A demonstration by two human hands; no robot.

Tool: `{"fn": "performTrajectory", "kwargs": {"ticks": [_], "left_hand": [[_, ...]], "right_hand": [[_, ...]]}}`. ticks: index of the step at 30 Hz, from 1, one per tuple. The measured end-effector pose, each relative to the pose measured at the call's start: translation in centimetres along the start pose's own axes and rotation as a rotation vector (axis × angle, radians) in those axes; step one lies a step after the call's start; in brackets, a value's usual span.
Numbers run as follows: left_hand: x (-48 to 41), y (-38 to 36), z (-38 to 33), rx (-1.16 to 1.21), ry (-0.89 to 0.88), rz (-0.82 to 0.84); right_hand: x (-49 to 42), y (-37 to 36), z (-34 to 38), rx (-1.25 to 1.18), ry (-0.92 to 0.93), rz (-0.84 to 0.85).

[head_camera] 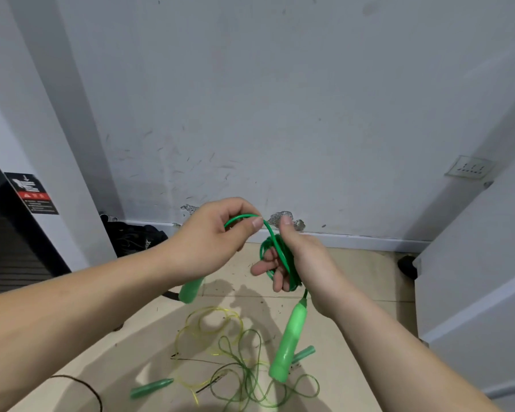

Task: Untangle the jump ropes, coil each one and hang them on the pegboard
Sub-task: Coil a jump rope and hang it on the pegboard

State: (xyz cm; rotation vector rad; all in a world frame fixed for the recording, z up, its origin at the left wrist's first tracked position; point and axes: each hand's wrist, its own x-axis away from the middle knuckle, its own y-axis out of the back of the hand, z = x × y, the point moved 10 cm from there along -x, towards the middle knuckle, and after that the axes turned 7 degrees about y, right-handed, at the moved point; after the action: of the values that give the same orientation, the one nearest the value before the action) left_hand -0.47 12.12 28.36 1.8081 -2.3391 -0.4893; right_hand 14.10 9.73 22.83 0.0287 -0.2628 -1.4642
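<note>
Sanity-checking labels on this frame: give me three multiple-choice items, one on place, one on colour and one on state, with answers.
1. The yellow jump rope lies: A on the floor; B on a pegboard; C on a hook.
2. The held jump rope is: A yellow; B bright green; C black.
3. The left hand is: A open, empty; B gripping a handle; C pinching a strand.
Answers: 1 A, its loops lie on the tiles; 2 B, bright green coils wrap the right hand's fingers; 3 C, thumb and forefinger pinch the strand.
</note>
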Motion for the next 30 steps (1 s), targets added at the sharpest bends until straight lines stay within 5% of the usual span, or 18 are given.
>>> {"fn": "performTrajectory", "kwargs": {"ticks": [5,13,20,26,28,30], "left_hand": [[-0.3,-0.7,2.6,-0.115,0.033,0.048],[0.2,-3.2,5.3,-0.191,0.186,0.278],[0.3,-3.1,3.0,-0.563,0.059,0.172],[0.7,-2.6,5.8,0.111,0.374,0.102],[1.2,-4.1,5.2,0.404,0.443,0.216],[2.3,-5.9,4.2,0.455,0.441,0.374]], "right_hand": [[0.7,-3.0,0.9,-0.101,0.035,0.156],[0.8,-1.9,-0.8,-0.225,-0.07,0.013],[0.7,-0.9,-1.1,-0.169,-0.086,-0.058],[0.7,-1.4,-1.2,-0.316,-0.124,-0.041],[0.8,-1.8,-1.7,-0.402,-0.161,-0.038],[0.9,-2.2,-2.0,-0.508,-0.194,-0.043]]}}
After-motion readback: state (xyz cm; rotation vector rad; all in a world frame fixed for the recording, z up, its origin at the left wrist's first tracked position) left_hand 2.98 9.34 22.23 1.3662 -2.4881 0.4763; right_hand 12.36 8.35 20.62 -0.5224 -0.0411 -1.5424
